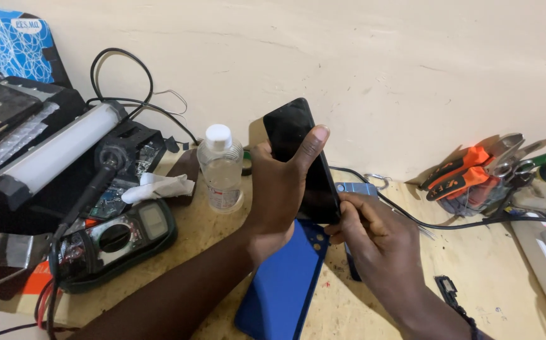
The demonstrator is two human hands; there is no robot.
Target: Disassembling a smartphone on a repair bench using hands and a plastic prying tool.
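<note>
Black flat glass-fronted phone, tilted upright above the pale chipboard counter, clamped in the left hand, thumb along the right edge, fingers wrapped behind; right hand at 5 o'clock of the phone, fingertips pinched tight on its lower corner; blue flat rectangular back cover lying on the counter directly beneath, at 6 o'clock; clear plastic bottle with white cap standing at 9 o'clock, just beside the left hand; green-cased multimeter farther out toward 8 o'clock; orange-handled pliers well apart at 3 o'clock.
</note>
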